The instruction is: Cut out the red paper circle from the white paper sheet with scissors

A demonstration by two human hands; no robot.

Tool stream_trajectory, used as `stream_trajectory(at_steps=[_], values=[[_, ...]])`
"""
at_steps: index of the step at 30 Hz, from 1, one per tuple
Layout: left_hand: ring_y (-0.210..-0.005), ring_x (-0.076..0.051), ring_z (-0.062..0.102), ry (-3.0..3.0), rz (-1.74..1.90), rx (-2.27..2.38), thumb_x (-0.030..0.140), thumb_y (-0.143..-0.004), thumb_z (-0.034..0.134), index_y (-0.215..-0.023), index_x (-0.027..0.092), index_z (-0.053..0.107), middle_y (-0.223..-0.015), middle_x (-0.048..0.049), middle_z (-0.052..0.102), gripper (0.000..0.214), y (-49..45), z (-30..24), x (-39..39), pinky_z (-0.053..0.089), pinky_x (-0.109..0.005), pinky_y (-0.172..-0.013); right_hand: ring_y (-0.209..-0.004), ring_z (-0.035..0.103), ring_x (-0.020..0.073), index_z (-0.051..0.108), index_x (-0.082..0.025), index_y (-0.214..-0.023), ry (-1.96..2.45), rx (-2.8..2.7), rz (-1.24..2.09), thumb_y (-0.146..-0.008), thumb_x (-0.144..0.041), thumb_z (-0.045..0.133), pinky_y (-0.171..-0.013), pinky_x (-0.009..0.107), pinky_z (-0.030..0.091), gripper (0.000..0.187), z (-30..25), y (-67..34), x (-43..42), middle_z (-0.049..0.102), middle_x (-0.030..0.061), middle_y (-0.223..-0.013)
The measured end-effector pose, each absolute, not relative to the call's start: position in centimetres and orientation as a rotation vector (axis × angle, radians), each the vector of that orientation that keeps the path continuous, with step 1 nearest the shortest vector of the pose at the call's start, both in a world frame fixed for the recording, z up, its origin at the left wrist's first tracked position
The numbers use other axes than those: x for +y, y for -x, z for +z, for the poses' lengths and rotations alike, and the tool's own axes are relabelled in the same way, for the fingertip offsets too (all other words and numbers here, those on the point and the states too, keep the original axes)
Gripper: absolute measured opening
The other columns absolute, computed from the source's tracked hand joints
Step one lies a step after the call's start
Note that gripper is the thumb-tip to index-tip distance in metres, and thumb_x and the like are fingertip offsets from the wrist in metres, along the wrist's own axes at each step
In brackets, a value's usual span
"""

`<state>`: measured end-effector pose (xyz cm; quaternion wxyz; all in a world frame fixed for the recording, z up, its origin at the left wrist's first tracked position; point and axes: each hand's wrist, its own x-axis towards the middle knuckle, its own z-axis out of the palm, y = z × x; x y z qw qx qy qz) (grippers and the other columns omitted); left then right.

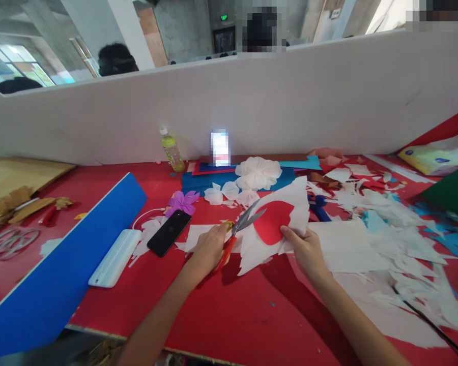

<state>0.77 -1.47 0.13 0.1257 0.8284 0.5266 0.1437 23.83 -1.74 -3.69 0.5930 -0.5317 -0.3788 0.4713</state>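
head: left grip (210, 247) around scissors (245, 222), right grip (307, 249) thumb-uppermost on red paper (273, 222)

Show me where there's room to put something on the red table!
The red table looks mostly bare between the left forearm and right forearm, nearer than the scissors. A smaller patch lies between the blue board and bottle. It's crowded right, with white scraps, and beyond the scissors, around the paper flowers.
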Motion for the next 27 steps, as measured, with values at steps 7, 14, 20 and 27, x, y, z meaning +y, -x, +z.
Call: stream_trajectory(at_steps=[7, 14, 20, 27], values=[[-0.104, -0.024, 0.056, -2.439, 0.416, 1.538, 0.019, -0.083, 0.042, -0.119, 0.015, 0.042, -0.112, -0.0123, 0.060, 0.036, -1.0, 0.0, -1.6, 0.045, -0.036, -0.084, -0.054, 0.051, 0.0139, 0.064, -0.015, -0.067, 1.296, -0.987, 1.019, -0.067, -0.038, 0.067, -0.049, 0.025, 0.040, 0.023, -3.7, -23.8, -1.8, 0.061, 0.0004, -0.059], [-0.095, -0.023, 0.059, -2.429, 0.398, 1.580, 0.024, -0.086, 0.039, -0.112, 0.015, 0.048, -0.102, -0.0110, 0.063, 0.028, -1.2, 0.3, -1.6, 0.045, -0.033, -0.078, -0.053, 0.050, 0.0137, 0.061, -0.014, -0.064, 1.315, -0.994, 1.054, -0.064, -0.040, 0.068, -0.050, 0.025, 0.041, 0.027, -2.5, -23.1, -2.2, 0.061, 0.0016, -0.060], [-0.085, -0.022, 0.060, -2.437, 0.372, 1.576, 0.027, -0.087, 0.039, -0.100, 0.017, 0.053, -0.090, -0.0085, 0.065, 0.021, -1.2, 0.9, -1.6, 0.043, -0.028, -0.069, -0.052, 0.049, 0.0136, 0.059, -0.015, -0.062, 1.323, -0.995, 1.049, -0.064, -0.042, 0.068, -0.048, 0.025, 0.039, 0.028, -2.9, -23.2, -2.1, 0.059, 0.0009, -0.057], [-0.080, -0.021, 0.061, -2.432, 0.356, 1.583, 0.023, -0.085, 0.040, -0.095, 0.018, 0.055, -0.086, -0.0074, 0.065, 0.018, -1.1, 1.0, -1.6, 0.040, -0.026, -0.064, -0.052, 0.049, 0.0130, 0.058, -0.016, -0.059, 1.317, -1.009, 1.036, -0.065, -0.041, 0.068, -0.048, 0.024, 0.038, 0.027, -3.0, -23.5, -2.0, 0.059, -0.0007, -0.056]])
